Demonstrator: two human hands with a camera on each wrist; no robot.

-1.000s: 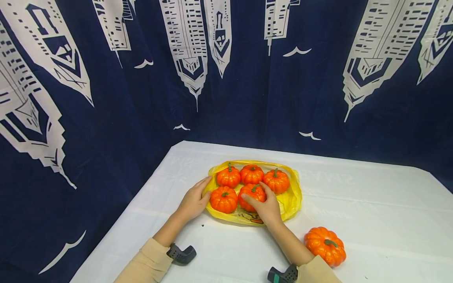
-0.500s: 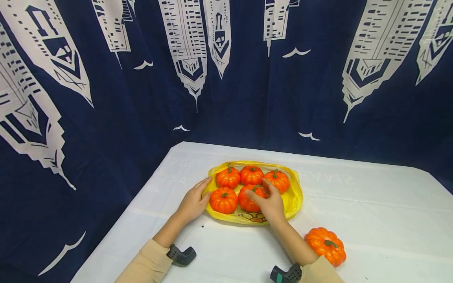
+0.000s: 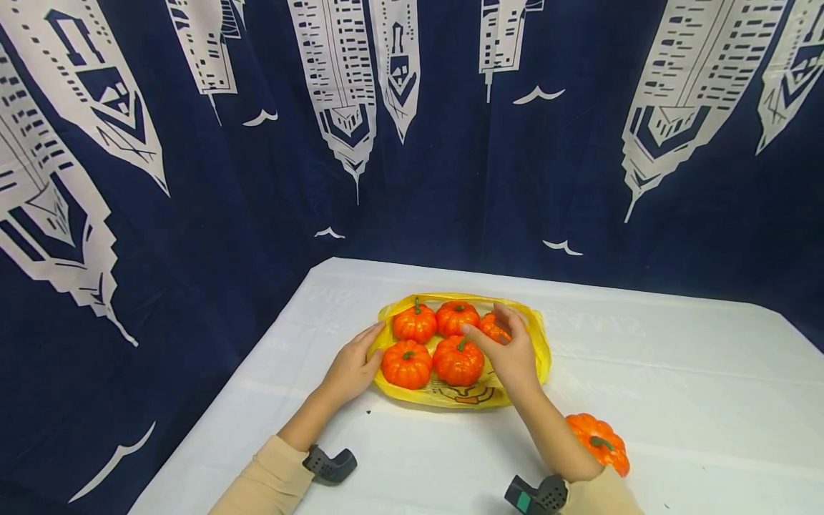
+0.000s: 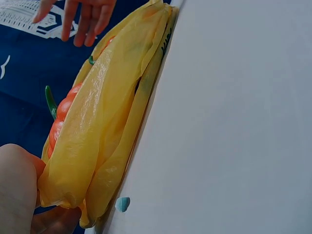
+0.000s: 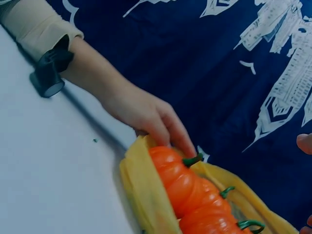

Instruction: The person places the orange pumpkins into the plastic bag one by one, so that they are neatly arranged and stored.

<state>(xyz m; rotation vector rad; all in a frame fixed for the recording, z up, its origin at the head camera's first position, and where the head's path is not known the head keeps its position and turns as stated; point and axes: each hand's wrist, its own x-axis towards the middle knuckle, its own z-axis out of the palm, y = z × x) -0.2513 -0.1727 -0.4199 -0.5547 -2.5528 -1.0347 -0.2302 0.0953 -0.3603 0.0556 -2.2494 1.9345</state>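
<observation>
A yellow plastic bag [image 3: 534, 372], its mouth spread wide, lies on the table with several small orange pumpkins in it. My left hand [image 3: 352, 365] grips the bag's left edge between thumb and fingers, beside the front-left pumpkin [image 3: 407, 365]; the left wrist view shows the yellow film [image 4: 97, 131] between them. Over the bag's right half hangs my right hand [image 3: 515, 354], empty, fingers spread and loosely bent. It partly hides the back-right pumpkin [image 3: 492, 327]. The front-middle pumpkin [image 3: 458, 363] sits just left of that hand.
One more orange pumpkin [image 3: 605, 445] lies outside the bag, partly behind my right forearm. The white-covered table [image 3: 695, 372] reaches back to a navy curtain [image 3: 438, 207] with white building prints. A small dark speck [image 3: 368, 412] is on the cloth in front of the bag.
My right hand has let go of the front-middle pumpkin, risen and moved right over the back-right one. The left hand has stayed on the bag's edge.
</observation>
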